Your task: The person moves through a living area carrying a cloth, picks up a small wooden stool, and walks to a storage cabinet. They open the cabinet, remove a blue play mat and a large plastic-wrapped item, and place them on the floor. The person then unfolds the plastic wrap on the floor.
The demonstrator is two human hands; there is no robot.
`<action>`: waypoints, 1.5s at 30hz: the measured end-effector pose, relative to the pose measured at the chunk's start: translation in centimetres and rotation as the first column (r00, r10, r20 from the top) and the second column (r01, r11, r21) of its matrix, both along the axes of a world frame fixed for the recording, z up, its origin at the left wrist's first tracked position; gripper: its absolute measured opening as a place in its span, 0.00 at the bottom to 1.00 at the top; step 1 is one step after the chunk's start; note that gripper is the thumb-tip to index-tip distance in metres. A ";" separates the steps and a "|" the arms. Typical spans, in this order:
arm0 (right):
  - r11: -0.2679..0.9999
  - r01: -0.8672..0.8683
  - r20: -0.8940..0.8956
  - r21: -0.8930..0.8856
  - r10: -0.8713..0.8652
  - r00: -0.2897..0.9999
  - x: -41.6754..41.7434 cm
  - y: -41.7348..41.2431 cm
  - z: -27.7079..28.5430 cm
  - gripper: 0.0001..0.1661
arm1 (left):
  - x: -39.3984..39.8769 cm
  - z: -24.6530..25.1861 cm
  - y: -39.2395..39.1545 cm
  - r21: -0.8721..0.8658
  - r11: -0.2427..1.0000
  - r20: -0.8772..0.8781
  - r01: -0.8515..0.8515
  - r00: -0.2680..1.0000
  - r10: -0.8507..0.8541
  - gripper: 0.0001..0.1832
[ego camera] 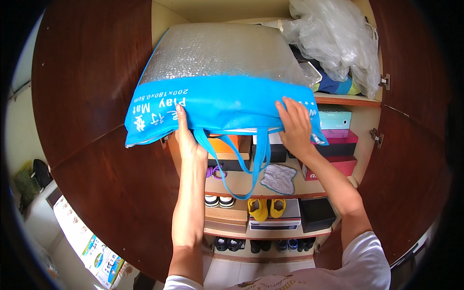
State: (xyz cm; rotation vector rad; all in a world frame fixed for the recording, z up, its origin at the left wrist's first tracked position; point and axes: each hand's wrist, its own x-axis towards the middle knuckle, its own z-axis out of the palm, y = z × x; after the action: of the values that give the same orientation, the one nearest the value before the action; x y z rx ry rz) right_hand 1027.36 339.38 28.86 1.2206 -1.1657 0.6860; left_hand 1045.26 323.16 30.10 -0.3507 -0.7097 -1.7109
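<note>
A blue zippered play-mat bag (232, 101) with a clear textured top panel juts out from the cabinet's upper shelf at chest height. White writing runs along its blue front. My left hand (191, 141) grips the front edge at the left, thumb on top and fingers hidden beneath. On the right, my right hand (296, 125) holds the same edge, its fingers laid over the blue fabric near the zipper pull (315, 138). Two blue carrying straps (256, 163) hang down between my forearms. The bag's far end rests inside the upper compartment.
Crumpled clear plastic (333, 40) fills the upper right. Wooden doors (94, 90) (409, 119) stand open on both sides. Lower shelves hold shoe boxes (331, 166), a grey cloth (279, 179), a purple cord (216, 172), yellow shoes (258, 209) and other footwear. Metal hinges (377, 137) protrude at the right.
</note>
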 end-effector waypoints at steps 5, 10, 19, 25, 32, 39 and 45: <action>0.957 -0.249 0.232 0.149 0.211 0.950 0.8 3.2 -0.4 0.34 | -0.7 -0.8 -0.7 0.132 0.990 -0.044 -0.038 0.998 0.045 0.28; 0.822 -0.412 0.592 -0.394 0.570 0.570 -2.8 6.7 0.0 0.29 | -1.1 -3.0 -3.5 0.233 0.972 0.013 -0.013 1.000 0.011 0.21; 0.306 -0.826 0.868 -0.473 0.322 -0.377 -7.5 7.8 -4.0 0.32 | 3.6 -18.5 1.9 0.362 0.932 -0.003 -0.038 0.999 0.042 0.21; 0.219 -0.629 0.666 -0.746 0.280 -0.692 -4.0 10.9 -15.9 0.33 | 12.0 -27.5 11.4 0.400 0.914 0.099 -0.063 0.995 0.025 0.22; 0.280 -0.483 0.540 -0.830 0.185 -0.821 4.7 14.6 -27.9 0.29 | 23.8 -36.5 19.0 0.429 0.897 0.288 -0.112 0.958 -0.018 0.28; 0.252 -0.447 0.413 -0.858 -0.178 -0.893 12.8 14.5 -36.4 0.43 | 34.6 -41.4 22.4 0.118 0.742 0.704 -0.660 0.583 0.406 0.24; 0.217 -0.685 0.532 -0.695 -0.486 -0.693 13.3 14.5 -39.2 0.44 | 36.5 -38.2 24.7 0.146 0.724 0.624 -0.674 0.631 0.461 0.22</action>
State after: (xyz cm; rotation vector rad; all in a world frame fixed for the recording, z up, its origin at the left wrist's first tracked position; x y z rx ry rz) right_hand 1040.69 353.92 -10.35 1.9339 -2.3560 3.4881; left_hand 1081.79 347.86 -8.10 0.6336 -0.7773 -1.2492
